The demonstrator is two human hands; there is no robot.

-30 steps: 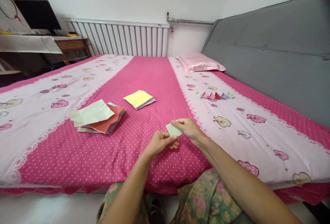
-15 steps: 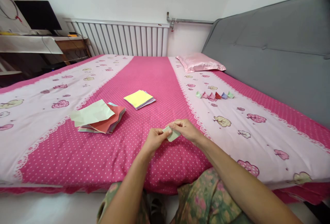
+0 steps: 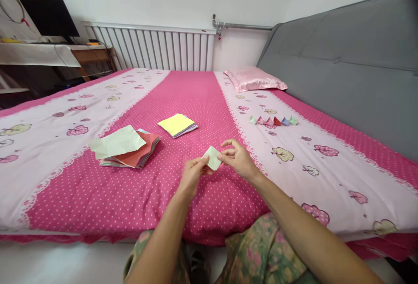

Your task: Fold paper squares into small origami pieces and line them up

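Note:
A small folded square of pale green paper (image 3: pixel 213 157) is held like a diamond above the pink dotted bedspread (image 3: pixel 156 197). My left hand (image 3: pixel 195 171) pinches its left corner, thumb on top. At the right corner, the thumb and a finger of my right hand (image 3: pixel 238 158) grip the paper while the index finger is raised and curled. Beyond my hands lies a neat stack of square paper with a yellow sheet (image 3: pixel 176 124) on top. To the left is a looser pile, with a pale green sheet (image 3: pixel 119 142) over a red sheet (image 3: pixel 135 152).
Several small folded paper pieces (image 3: pixel 277 121) stand in a row on the right side of the bed. Behind them are a pink pillow (image 3: pixel 254 79) and a grey headboard (image 3: pixel 346 49). A white radiator (image 3: pixel 156 49) lines the wall; a desk with a monitor (image 3: pixel 48 18) is at far left.
The folded paper has been turned to a diamond position and shows more of its face. My right hand has shifted from its top edge to its right corner, with the index finger lifted.

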